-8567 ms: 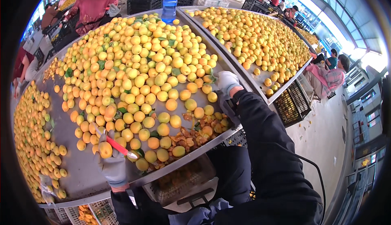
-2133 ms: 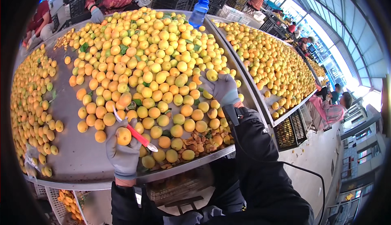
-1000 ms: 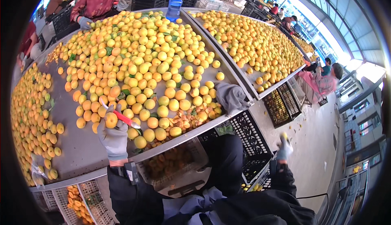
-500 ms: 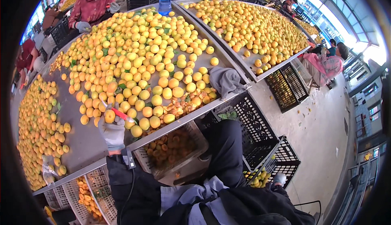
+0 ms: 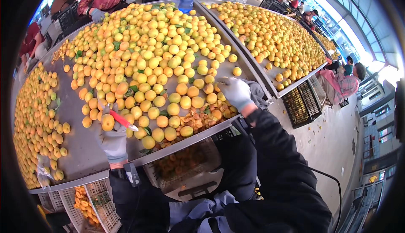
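Over the grey metal table (image 5: 80, 161), the pale-gloved left grip (image 5: 113, 142) clasps a red-handled knife (image 5: 121, 118) and round orange fruit (image 5: 108, 122), probably light, bruisable, best cupped about its sides; the right grip (image 5: 237, 93) I can't judge.

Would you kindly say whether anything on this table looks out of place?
Yes: broken, brownish fruit scraps stand out beside whole apricot-like fruits along the near edge of the metal table; a crumpled grey cloth looks stray at its right corner.

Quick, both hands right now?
Left hand: closed, holding a red-handled knife and one fruit.
Right hand: beside the grey cloth; nothing visibly held, open or closed cannot be told.
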